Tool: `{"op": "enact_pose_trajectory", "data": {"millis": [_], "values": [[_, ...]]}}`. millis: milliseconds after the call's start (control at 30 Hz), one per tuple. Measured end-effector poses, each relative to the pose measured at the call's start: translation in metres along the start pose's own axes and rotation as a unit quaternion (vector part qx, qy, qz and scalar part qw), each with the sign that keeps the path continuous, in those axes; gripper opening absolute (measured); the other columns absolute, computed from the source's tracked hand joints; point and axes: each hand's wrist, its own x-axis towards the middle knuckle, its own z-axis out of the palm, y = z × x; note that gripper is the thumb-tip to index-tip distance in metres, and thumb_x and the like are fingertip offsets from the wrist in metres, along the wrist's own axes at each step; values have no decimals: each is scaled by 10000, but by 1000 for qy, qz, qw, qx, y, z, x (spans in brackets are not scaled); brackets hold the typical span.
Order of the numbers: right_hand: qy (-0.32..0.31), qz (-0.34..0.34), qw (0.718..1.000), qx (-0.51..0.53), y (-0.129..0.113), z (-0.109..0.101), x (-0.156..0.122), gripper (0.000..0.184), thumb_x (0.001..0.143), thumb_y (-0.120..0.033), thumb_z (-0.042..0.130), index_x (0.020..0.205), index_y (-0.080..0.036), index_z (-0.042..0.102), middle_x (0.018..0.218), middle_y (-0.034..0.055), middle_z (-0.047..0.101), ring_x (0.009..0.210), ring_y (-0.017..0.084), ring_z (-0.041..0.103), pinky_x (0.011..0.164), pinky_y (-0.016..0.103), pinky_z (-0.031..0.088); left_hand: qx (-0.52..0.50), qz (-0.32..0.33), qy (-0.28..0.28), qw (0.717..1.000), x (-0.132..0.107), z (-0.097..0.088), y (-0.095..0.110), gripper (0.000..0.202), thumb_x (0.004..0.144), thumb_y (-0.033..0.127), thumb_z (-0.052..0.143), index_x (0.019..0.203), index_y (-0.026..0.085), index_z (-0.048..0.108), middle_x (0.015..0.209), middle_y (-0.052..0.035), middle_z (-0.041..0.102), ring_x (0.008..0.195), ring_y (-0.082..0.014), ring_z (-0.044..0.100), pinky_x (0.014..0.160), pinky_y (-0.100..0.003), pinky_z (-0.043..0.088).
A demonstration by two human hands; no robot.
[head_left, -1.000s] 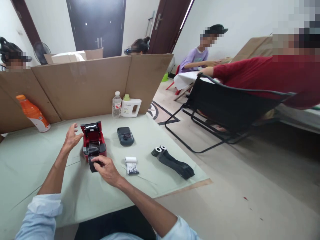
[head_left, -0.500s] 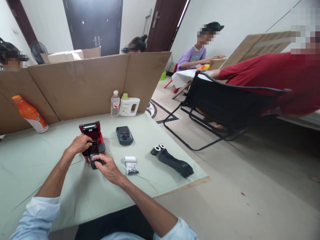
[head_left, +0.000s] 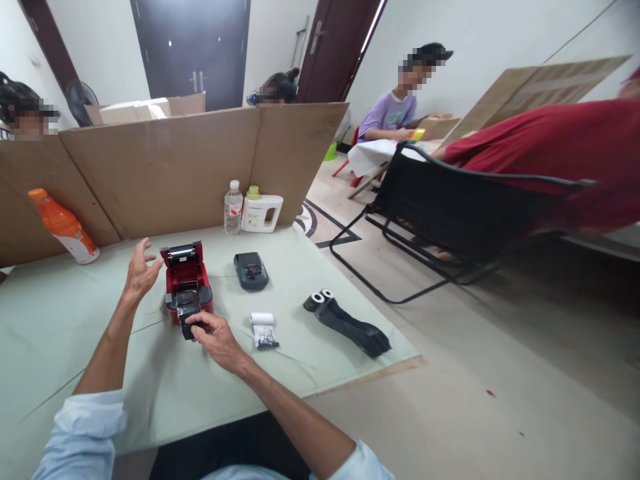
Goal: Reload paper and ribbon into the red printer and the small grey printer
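A small red label printer [head_left: 187, 280] sits with its lid tipped open on a pale green table [head_left: 60, 320], a little left of the table's middle. A black part [head_left: 188, 313] (it looks like a cartridge or roll holder, too small to tell which) sticks out of the printer's near end. The person's right hand [head_left: 216, 337] rests on the table just in front of the printer, with thumb and fingertips pinched on that black part. The left hand [head_left: 139, 271] is raised just left of the printer, fingers spread and loosely curled, holding nothing and touching nothing. Both forearms are bare, with light blue sleeves rolled up near the elbows.

To the right of the printer lies a dark grey handheld device [head_left: 251, 271], face up. Nearer the table's front edge is a small white paper roll [head_left: 261, 319] with a dark printed strip trailing from it. Further right lies a black strap-like object [head_left: 350, 323] ending in two white-rimmed rings.

At the back of the table stand a clear water bottle [head_left: 233, 208] and a white jug [head_left: 262, 212] side by side, against a brown cardboard partition [head_left: 165, 167]. An orange bottle [head_left: 65, 227] leans on the cardboard at far left.

To the right, beyond the table, is a black folding chair [head_left: 450, 213], with a person in a red top leaning behind it and other people seated further off.
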Motion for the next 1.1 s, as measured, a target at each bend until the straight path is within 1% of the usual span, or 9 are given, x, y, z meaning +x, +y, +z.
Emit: {"op": "enact_pose_trajectory", "data": {"millis": [33,100,167,267,400,533,667,967,1100], "values": [[2,1,1000,2,0,1,0,204,805,-284,690,959,-200,794,766,5,726,642,132,643,635,259,551,-49,-11,-33,998,7,0,-1,778,775,383,728,1494,191,502,1480,-196,576,1022,-266,714,822,-413,607],[5,1,1000,8,0,1,0,202,803,-295,702,952,-195,794,768,7,724,640,130,646,632,259,553,-104,-21,-93,990,13,1,-2,757,760,422,741,1449,170,552,1388,-191,648,1069,-287,711,818,-415,617],[4,1,1000,11,-1,1,-1,201,807,-300,707,955,-196,795,796,11,732,655,131,657,646,263,561,-105,-2,-115,988,6,0,-1,657,770,437,743,1358,164,636,1285,-164,712,1149,-309,697,885,-431,614],[3,4,1000,8,-2,0,-4,187,811,-294,710,951,-207,797,817,12,741,668,133,666,651,263,564,-67,48,-121,989,-27,-9,4,546,829,432,721,1324,204,682,1353,-132,700,1277,-310,653,979,-436,598],[4,9,1000,18,-3,-1,-6,187,803,-294,708,944,-205,792,793,3,734,642,123,646,625,250,542,4,92,-182,979,-73,-27,9,568,862,385,720,1412,263,646,1531,-124,597,1408,-322,568,1038,-467,580],[4,15,999,32,-1,0,-7,198,808,-291,701,961,-203,791,805,-1,730,641,114,639,641,251,540,43,134,-222,965,-90,-36,6,685,852,338,736,1513,288,559,1632,-133,491,1495,-342,486,1159,-532,496],[7,17,999,31,0,0,-8,197,811,-301,716,965,-205,791,815,7,737,664,126,654,652,259,552,81,181,-205,959,-95,-29,-3,712,818,323,780,1495,270,566,1616,-134,511,1501,-333,482,1258,-552,387],[-9,12,1000,19,5,1,-7,216,843,-322,688,1004,-198,761,840,11,732,674,131,651,660,276,558,166,236,-124,949,-109,-11,-18,599,879,352,734,1448,247,577,1570,-148,556,1444,-334,539,1203,-556,459],[8,-25,995,-100,-2,-8,-12,357,889,-315,653,1226,-208,699,897,21,730,724,161,663,684,302,567,190,252,-110,942,-109,-10,-20,616,880,386,752,1449,245,562,1604,-162,509,1454,-342,527,1190,-550,472]]}}
